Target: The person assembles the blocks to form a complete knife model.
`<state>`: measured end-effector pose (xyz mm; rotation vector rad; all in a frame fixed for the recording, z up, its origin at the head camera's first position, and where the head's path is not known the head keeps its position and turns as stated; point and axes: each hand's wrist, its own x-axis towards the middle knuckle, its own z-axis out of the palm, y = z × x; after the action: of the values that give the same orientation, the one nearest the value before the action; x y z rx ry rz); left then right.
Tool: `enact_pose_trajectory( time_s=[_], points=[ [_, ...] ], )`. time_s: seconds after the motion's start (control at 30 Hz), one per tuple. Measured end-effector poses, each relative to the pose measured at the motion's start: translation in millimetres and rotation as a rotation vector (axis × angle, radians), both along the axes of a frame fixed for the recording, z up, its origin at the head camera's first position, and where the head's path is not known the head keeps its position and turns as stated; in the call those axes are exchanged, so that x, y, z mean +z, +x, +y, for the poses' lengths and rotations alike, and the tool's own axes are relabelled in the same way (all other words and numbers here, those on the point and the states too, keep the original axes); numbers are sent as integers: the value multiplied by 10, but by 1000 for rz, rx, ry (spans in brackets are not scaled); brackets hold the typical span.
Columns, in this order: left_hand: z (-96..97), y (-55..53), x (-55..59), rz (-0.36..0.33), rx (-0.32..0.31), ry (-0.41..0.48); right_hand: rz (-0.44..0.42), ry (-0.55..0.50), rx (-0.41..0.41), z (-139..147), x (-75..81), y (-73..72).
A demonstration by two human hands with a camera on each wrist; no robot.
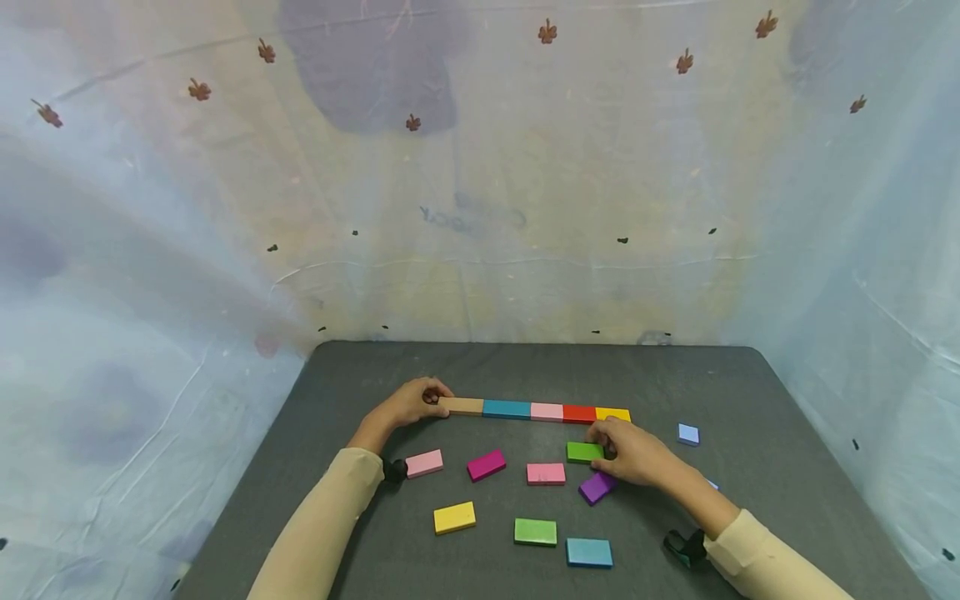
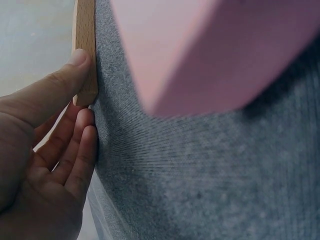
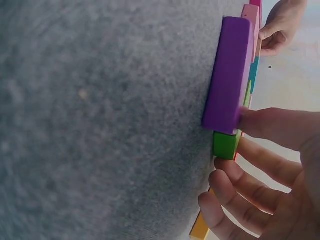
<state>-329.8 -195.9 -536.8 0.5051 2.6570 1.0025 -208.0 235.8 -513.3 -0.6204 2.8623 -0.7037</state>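
At the left end of a straight row of blocks, my left hand (image 1: 414, 402) holds a plain wooden block (image 1: 461, 406). Its thumb lies along the wood in the left wrist view, the other fingers bent at the block's end. Rightward the row runs on with a blue block (image 1: 507, 409), a pink block (image 1: 547, 412), a red block (image 1: 579, 414) and a yellow block (image 1: 613, 414). Just below the row's right end, my right hand (image 1: 633, 450) pinches a green block (image 1: 584, 452) between thumb and fingers. A purple block (image 3: 229, 75) lies close by the thumb.
Nearer me on the dark grey table (image 1: 420, 567) are loose blocks: pink (image 1: 424, 463), magenta (image 1: 487, 465), another pink (image 1: 546, 474), yellow (image 1: 454, 517), green (image 1: 536, 532) and blue (image 1: 589, 552). A light blue block (image 1: 687, 434) lies right of the row. Patterned sheeting (image 1: 487, 183) surrounds the table.
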Motion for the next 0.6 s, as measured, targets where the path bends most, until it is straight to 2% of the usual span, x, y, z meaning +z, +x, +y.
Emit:
enact_pose_trajectory(
  time_s=[0.33, 0.6],
  points=[
    [-10, -6, 1, 9, -16, 4, 15, 3, -2, -6, 30, 6],
    [-13, 10, 6, 11, -9, 6, 0, 10, -48, -24, 22, -50]
  ],
)
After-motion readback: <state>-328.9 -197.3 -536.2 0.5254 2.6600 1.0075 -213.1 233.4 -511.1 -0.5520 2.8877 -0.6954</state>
